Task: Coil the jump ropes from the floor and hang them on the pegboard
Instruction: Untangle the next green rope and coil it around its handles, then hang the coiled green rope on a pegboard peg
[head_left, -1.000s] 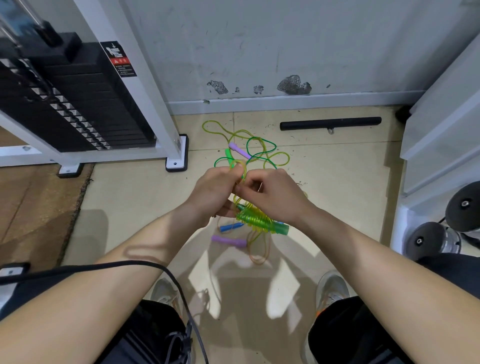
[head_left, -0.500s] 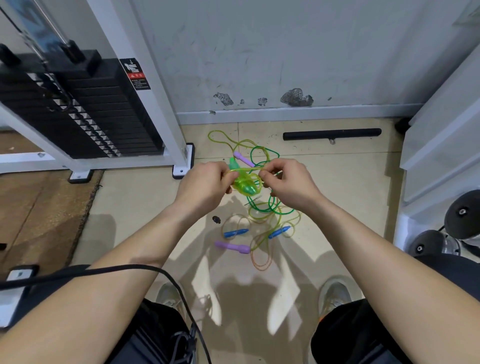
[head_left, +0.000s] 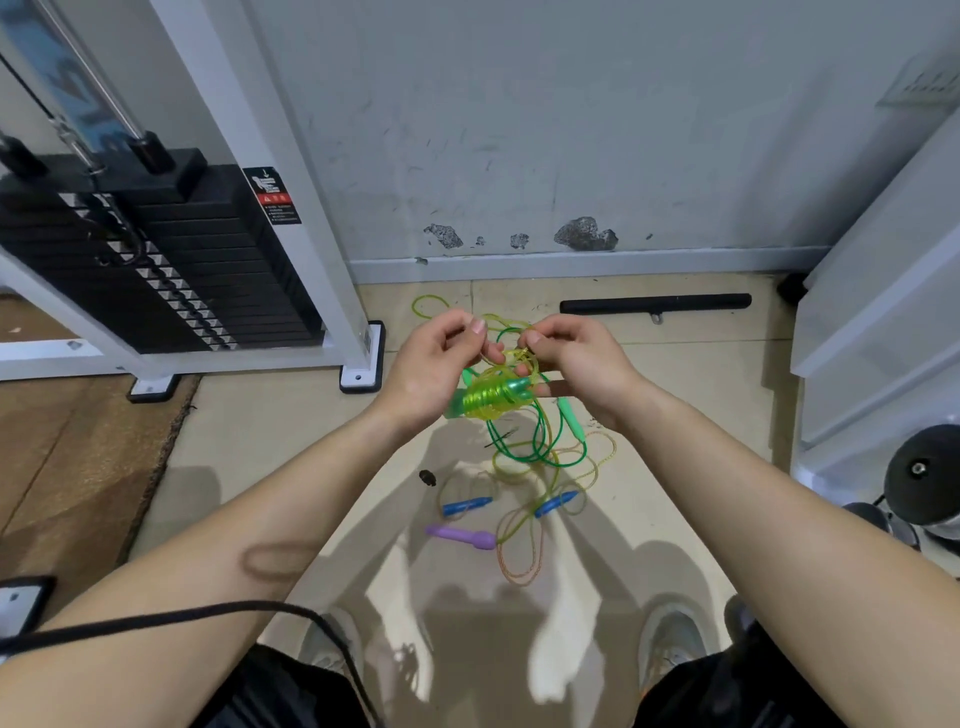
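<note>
The tiled floor (head_left: 270, 441) carries a loose tangle of ropes (head_left: 540, 457), lying at 6 o'clock from the hands. The left hand (head_left: 431, 369) grips the yellow-green rope (head_left: 491, 400) from 9 o'clock, fingers curled round the wound bundle. The right hand (head_left: 582, 364), at 2 o'clock, pinches its free cord. The thin plastic cord looks light, springy and slick, so it is likely to unwind. It is best held across the wraps, on the stiff handles. Blue handles (head_left: 467, 505) lie at the tangle's 7 o'clock.

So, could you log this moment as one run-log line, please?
step: coiling | left hand: holds green rope bundle | right hand: pinches yellow cord | floor: blue handle, purple handle loose
</note>
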